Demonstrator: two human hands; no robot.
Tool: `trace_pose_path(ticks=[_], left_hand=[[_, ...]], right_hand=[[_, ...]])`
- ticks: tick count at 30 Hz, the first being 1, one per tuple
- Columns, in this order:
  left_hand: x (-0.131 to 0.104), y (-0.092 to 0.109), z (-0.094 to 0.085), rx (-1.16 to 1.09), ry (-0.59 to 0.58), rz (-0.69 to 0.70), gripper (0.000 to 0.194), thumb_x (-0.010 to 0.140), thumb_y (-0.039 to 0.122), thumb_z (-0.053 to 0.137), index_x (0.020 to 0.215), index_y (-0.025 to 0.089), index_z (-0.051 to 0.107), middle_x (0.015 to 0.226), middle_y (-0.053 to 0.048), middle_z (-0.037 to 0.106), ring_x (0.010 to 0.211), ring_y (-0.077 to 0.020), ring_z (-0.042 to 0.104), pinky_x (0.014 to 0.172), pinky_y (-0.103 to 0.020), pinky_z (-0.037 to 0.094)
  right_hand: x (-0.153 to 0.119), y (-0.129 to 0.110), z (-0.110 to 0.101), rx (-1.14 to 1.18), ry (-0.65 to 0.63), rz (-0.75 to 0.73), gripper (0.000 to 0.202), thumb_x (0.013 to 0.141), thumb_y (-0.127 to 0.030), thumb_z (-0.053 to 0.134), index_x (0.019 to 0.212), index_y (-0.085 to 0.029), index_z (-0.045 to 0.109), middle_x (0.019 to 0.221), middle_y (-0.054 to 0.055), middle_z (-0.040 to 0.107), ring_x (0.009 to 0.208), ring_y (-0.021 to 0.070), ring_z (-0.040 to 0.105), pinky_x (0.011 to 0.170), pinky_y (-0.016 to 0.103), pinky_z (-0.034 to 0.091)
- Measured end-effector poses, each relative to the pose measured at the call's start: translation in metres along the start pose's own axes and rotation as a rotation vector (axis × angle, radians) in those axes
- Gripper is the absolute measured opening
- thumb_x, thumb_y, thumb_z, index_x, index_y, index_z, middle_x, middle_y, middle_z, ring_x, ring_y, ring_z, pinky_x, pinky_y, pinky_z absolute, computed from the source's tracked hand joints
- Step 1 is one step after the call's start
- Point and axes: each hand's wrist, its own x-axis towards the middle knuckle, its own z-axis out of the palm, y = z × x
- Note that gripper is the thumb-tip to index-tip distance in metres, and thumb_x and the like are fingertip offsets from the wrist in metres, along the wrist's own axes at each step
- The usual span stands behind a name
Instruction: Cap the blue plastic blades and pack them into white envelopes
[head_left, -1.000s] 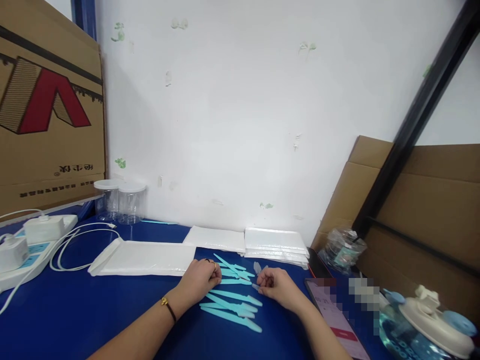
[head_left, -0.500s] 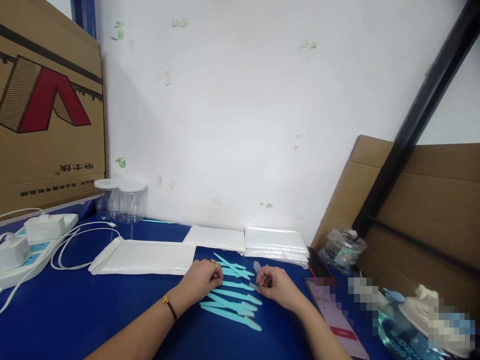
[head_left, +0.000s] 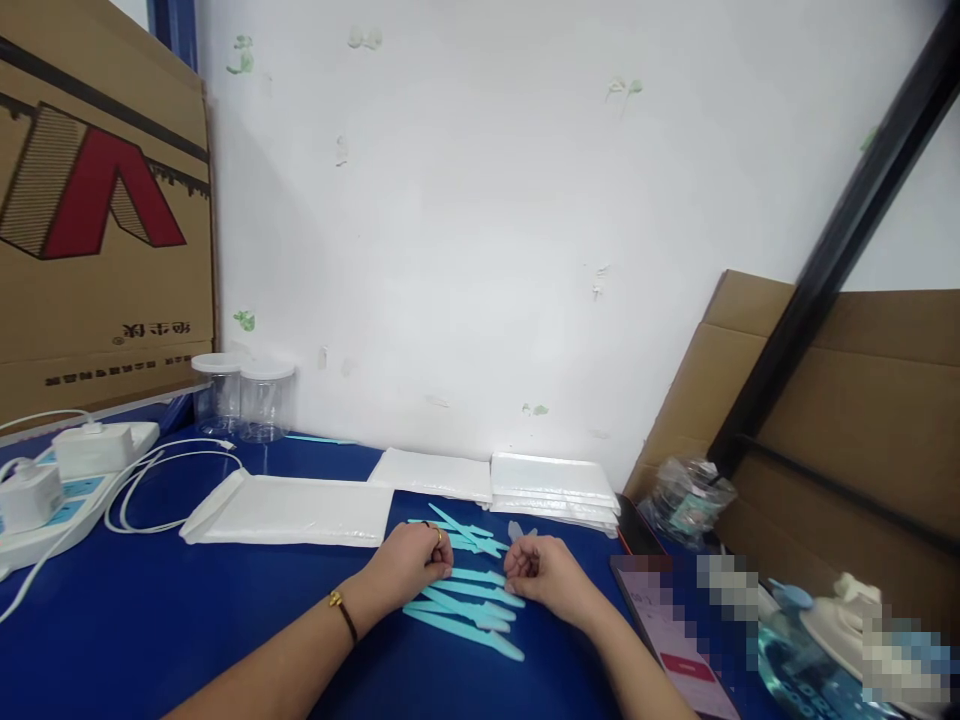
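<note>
Several light-blue plastic sticks (head_left: 465, 627) with pale tips lie in a loose column on the blue table. My left hand (head_left: 412, 565) has its fingers closed on the left end of one blue stick (head_left: 480, 577) in the middle of the column. At that stick's right end, my right hand (head_left: 544, 575) is pinched, its fingertips touching the tip; any small piece between them is too small to tell. Small translucent grey pieces (head_left: 515, 531) lie just behind my right hand. More blue sticks cross one another behind my left hand.
White padded packets (head_left: 300, 508) lie behind and left, with a stack (head_left: 553, 485) near the wall. Clear jars (head_left: 266, 400), a power strip (head_left: 142, 436) and cables stand left. A phone (head_left: 667, 640), a wrapped cup (head_left: 688, 498) and a bluish container (head_left: 806, 665) are at right.
My right hand has moved slightly left, onto the tip of the middle stick. The translucent piece that showed at its fingertips is now hidden. My left hand has shifted slightly right.
</note>
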Motion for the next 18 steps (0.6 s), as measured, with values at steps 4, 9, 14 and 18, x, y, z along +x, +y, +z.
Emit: trace_pose_path(ticks=[4, 9, 14, 18], left_hand=[[0.003, 0.002, -0.009, 0.054, 0.063, 0.007, 0.014, 0.076, 0.028, 0.056, 0.086, 0.026, 0.066, 0.091, 0.001, 0.064, 0.085, -0.0166, 0.058, 0.073, -0.024, 0.039], [0.024, -0.003, -0.021, 0.236, 0.119, 0.065, 0.023, 0.08, 0.022, 0.052, 0.099, 0.028, 0.065, 0.106, -0.001, 0.063, 0.1, -0.0215, 0.053, 0.083, -0.031, 0.037], [0.041, -0.015, -0.016, 0.309, 0.087, 0.119, 0.018, 0.082, 0.023, 0.053, 0.093, 0.029, 0.065, 0.1, 0.001, 0.065, 0.098, -0.0212, 0.053, 0.082, -0.033, 0.035], [0.044, -0.018, -0.013, 0.3, 0.105, 0.103, 0.012, 0.083, 0.023, 0.051, 0.083, 0.024, 0.062, 0.09, 0.0, 0.065, 0.093, -0.0199, 0.054, 0.08, -0.032, 0.035]], right_hand=[[0.0, 0.002, -0.016, -0.1, 0.123, -0.044, 0.011, 0.069, -0.022, 0.064, 0.078, -0.016, 0.065, 0.067, 0.0, 0.062, 0.061, 0.0133, 0.056, 0.056, 0.022, 0.043], [-0.001, 0.011, -0.04, -0.378, 0.297, -0.028, 0.01, 0.074, -0.02, 0.056, 0.074, -0.017, 0.065, 0.071, 0.002, 0.062, 0.066, 0.0157, 0.055, 0.061, 0.025, 0.042], [0.0, 0.014, -0.033, -0.512, 0.226, -0.028, 0.01, 0.072, -0.019, 0.058, 0.079, -0.019, 0.066, 0.08, 0.003, 0.061, 0.069, 0.015, 0.056, 0.063, 0.023, 0.041], [0.005, 0.01, -0.023, -0.626, 0.223, -0.039, 0.011, 0.073, -0.013, 0.053, 0.073, -0.018, 0.063, 0.079, 0.003, 0.06, 0.07, 0.0145, 0.056, 0.062, 0.022, 0.038]])
